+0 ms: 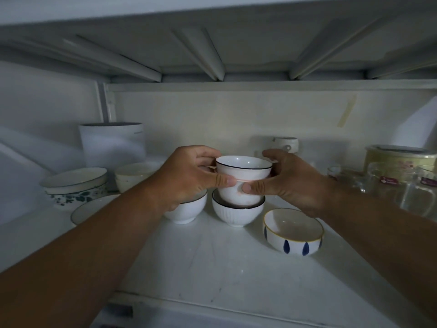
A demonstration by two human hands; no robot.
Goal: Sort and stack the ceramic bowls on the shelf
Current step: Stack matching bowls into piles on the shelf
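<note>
A small stack of white bowls [243, 172] is gripped from both sides, my left hand [191, 178] on its left and my right hand [288, 181] on its right. The top bowl has a dark rim; the one under it shows a pinkish rim. The stack's base sits inside a ribbed white bowl [237, 214] standing on the shelf [224, 268]. Another white dark-rimmed bowl [186, 210] stands partly hidden under my left hand. A low bowl with blue drop marks and a yellow rim [293, 233] stands to the right.
At the left are a floral bowl stack [75, 185], a cream bowl [132, 176], a flat plate [92, 208] and a tall white canister [112, 144]. Glass mugs [402, 190] and a lidded container [399, 159] crowd the right. A white cup [285, 144] stands behind. The upper shelf hangs low overhead.
</note>
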